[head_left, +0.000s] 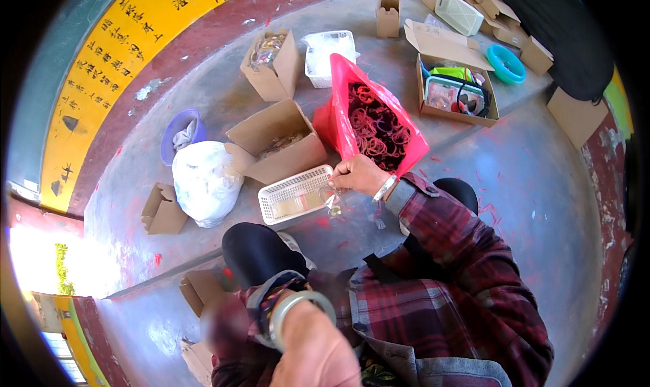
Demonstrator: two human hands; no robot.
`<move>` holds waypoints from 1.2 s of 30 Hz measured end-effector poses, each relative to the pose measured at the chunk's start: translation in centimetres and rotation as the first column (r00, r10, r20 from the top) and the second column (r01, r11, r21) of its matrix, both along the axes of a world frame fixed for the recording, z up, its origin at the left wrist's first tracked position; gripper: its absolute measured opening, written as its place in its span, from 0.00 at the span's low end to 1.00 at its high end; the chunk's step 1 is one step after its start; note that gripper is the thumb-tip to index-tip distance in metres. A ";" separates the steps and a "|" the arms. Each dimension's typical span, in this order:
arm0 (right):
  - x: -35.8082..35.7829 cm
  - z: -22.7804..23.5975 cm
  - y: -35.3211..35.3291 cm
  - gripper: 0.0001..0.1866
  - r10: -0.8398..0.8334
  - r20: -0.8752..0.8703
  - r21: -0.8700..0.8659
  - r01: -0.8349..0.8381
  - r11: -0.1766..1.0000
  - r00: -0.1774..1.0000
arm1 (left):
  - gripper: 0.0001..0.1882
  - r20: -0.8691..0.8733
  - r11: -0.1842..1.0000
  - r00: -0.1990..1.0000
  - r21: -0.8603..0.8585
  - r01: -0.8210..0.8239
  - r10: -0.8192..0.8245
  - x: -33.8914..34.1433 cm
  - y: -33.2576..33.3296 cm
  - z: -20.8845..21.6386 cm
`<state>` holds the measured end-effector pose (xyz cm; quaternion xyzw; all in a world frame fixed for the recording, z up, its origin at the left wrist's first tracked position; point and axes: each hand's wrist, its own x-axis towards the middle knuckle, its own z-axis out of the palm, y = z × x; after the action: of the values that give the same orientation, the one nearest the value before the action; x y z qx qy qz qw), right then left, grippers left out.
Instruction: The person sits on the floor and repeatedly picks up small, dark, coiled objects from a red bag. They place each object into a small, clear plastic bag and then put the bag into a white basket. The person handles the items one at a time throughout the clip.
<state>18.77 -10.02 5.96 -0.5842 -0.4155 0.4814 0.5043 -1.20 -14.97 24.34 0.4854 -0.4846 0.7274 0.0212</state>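
Head view, person seated on a grey concrete floor (pixel 542 184), plaid sleeves. Right hand (pixel 357 175) at frame centre, fingers pinched closed on a small clear plastic packet (pixel 332 199), held at the right end of a white plastic basket (pixel 298 195); packet touches or just overlaps the basket rim, can't tell which. Bracelet on that wrist. Left hand (pixel 227 323) in the lower left of the frame, blurred, close to the camera; finger state can't be told, nothing clearly held. Pale bangle (pixel 298 309) on the left wrist.

Just above the right hand: open red plastic bag (pixel 342 109) full of red rubber bands (pixel 376 130). Left of it, an open cardboard box (pixel 274 140) touching the basket's upper edge. Further left, a tied white plastic bag (pixel 204 180), with a purple bucket (pixel 181 135) above it. Small empty cardboard box (pixel 162 210) at left. Upper centre: a taller cardboard box (pixel 274 65) and a white crate (pixel 328 55) side by side. Upper right: an open box holding coloured items (pixel 457 89), a teal bowl (pixel 506 63), more small boxes. Yellow banner (pixel 115 55) in the upper left.
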 end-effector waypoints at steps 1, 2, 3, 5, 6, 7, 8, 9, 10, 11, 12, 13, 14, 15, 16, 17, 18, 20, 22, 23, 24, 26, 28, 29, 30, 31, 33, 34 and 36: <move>-0.3 0.1 0.0 0.08 0.000 -0.052 -0.006 0.000 1.000 0.999 | 0.21 0.061 0.999 0.998 -0.027 -0.033 0.035 -0.4 -0.3 1.1; -0.1 0.1 -0.2 0.08 -0.013 -0.025 -0.010 0.013 1.000 1.000 | 0.22 0.121 0.996 0.990 -0.056 -0.065 0.071 -0.7 -0.6 1.9; 0.0 0.0 -0.1 0.08 -0.002 -0.002 -0.011 0.002 1.000 1.000 | 0.22 0.185 0.991 0.976 -0.080 -0.105 0.119 -0.9 -0.6 2.3; 0.0 -0.2 0.0 0.08 0.018 0.045 -0.013 -0.017 1.000 0.999 | 0.23 0.206 0.995 0.978 -0.098 -0.001 0.021 0.7 -0.2 1.5; -0.1 -0.1 0.0 0.07 0.016 0.047 -0.017 -0.015 1.000 0.999 | 0.25 0.346 0.999 0.938 -0.045 0.028 -0.011 1.5 0.2 1.2; -0.3 0.1 0.0 0.07 0.017 0.030 -0.019 -0.017 1.000 0.999 | 0.25 0.248 0.991 0.962 -0.037 0.129 -0.116 1.8 -0.1 0.6; -0.5 0.4 0.2 0.08 0.019 0.012 -0.022 -0.019 1.000 1.000 | 0.25 0.147 0.973 0.964 -0.039 0.229 -0.222 2.3 -0.4 -0.1; -0.4 0.7 0.1 0.08 0.015 -0.002 -0.026 -0.015 1.000 1.000 | 0.26 0.049 0.942 0.943 -0.051 0.332 -0.329 2.6 -0.4 -0.8; -0.3 0.3 0.2 0.08 0.015 -0.009 -0.023 -0.015 1.000 1.000 | 0.27 -0.059 0.923 0.923 0.037 0.383 -0.381 2.7 0.1 -1.8; -0.2 0.0 0.1 0.08 0.011 0.006 -0.016 -0.011 1.000 1.000 | 0.27 -0.119 0.968 0.961 -0.019 0.250 -0.251 2.4 0.2 -2.2; -0.1 -0.1 0.0 0.08 0.009 0.023 -0.011 -0.008 1.000 1.000 | 0.27 -0.178 0.993 0.978 -0.058 0.099 -0.108 2.2 0.4 -2.3; 0.1 -0.1 -0.1 0.08 0.007 0.039 -0.006 -0.006 1.000 0.999 | 0.28 -0.192 0.993 0.978 -0.104 0.061 -0.080 1.9 0.4 -2.2; 0.2 0.0 0.0 0.08 0.009 0.024 -0.001 -0.009 1.000 1.000 | 0.28 -0.067 0.978 0.987 -0.160 0.133 -0.145 1.9 0.1 -1.9; 0.0 0.0 0.1 0.08 0.002 0.002 -0.006 -0.002 1.000 1.000 | 0.28 0.128 0.990 0.990 -0.140 -0.034 0.052 1.3 0.5 -0.6; -0.2 0.0 0.0 0.08 0.001 -0.023 -0.006 -0.001 1.000 1.000 | 0.28 0.340 0.971 0.915 -0.167 -0.171 0.219 0.7 0.9 0.8; -0.2 -0.1 -0.2 0.08 -0.004 -0.004 -0.008 0.004 1.000 1.000 | 0.28 0.283 0.981 0.943 -0.127 -0.143 0.175 0.4 0.2 1.7; -0.1 0.1 -0.2 0.08 -0.002 0.021 -0.002 0.002 1.000 1.000 | 0.28 0.243 0.992 0.963 -0.074 -0.103 0.118 0.5 0.4 1.4; -0.2 0.3 -0.1 0.08 0.002 0.047 -0.001 -0.002 1.000 0.999 | 0.32 0.008 0.999 0.999 -0.038 0.031 -0.030 1.2 0.8 -0.3; -0.2 0.1 0.0 0.07 -0.006 -0.001 0.012 0.006 1.000 1.000 | 0.19 -0.125 0.996 0.989 -0.034 -0.085 0.081 1.8 2.4 -2.0; -0.2 0.0 0.1 0.07 -0.009 -0.028 0.017 0.010 1.000 1.000 | 0.13 -0.210 0.978 0.956 -0.007 -0.209 0.203 2.2 3.9 -3.3; 0.0 0.1 -0.1 0.07 -0.031 -0.050 0.009 0.032 0.999 0.998 | 0.10 -0.346 0.949 0.892 -0.014 -0.316 0.292 2.6 5.3 -4.7; 0.0 0.8 -0.3 0.07 -0.052 -0.100 0.000 0.053 0.999 0.994 | 0.12 -0.836 0.705 0.508 -0.232 -0.670 0.207 2.7 8.0 -7.1; -0.1 1.2 -0.2 0.07 -0.080 -0.123 -0.009 0.079 0.997 0.989 | 0.14 -0.942 0.457 0.266 -0.333 -0.825 -0.206 3.4 11.3 -10.5; -0.1 1.5 0.0 0.07 -0.090 -0.134 -0.012 0.089 0.996 0.987 | 0.14 -0.821 0.345 0.285 -0.486 -0.803 -0.495 3.6 12.9 -12.5; -0.2 1.6 0.0 0.08 -0.094 -0.138 -0.023 0.092 0.996 0.986 | 0.15 -0.711 0.265 0.285 -0.555 -0.789 -0.643 3.7 13.6 -14.0; -0.2 1.7 -0.1 0.08 -0.087 -0.157 -0.008 0.087 0.996 0.984 | 0.17 -0.573 0.172 0.282 -0.612 -0.772 -0.769 3.6 14.2 -15.3; -0.4 1.9 -0.1 0.08 -0.074 -0.195 0.019 0.079 0.997 0.978 | 0.20 -0.340 0.055 0.243 -0.673 -0.738 -0.908 3.5 14.9 -17.2; -0.6 2.2 0.0 0.08 -0.071 -0.238 0.011 0.076 0.997 0.969 | 0.21 -0.265 0.037 0.207 -0.693 -0.720 -0.942 3.5 15.0 -18.0; -0.7 1.8 0.2 0.08 -0.090 -0.248 0.025 0.099 0.995 0.965 | 0.21 -0.081 -0.030 0.130 -0.729 -0.684 -0.988 3.5 14.7 -18.0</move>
<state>18.09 -9.85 7.80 -0.5293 -0.3303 0.5179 0.5853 2.25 -0.29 6.36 0.4774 0.2354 0.2600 0.8057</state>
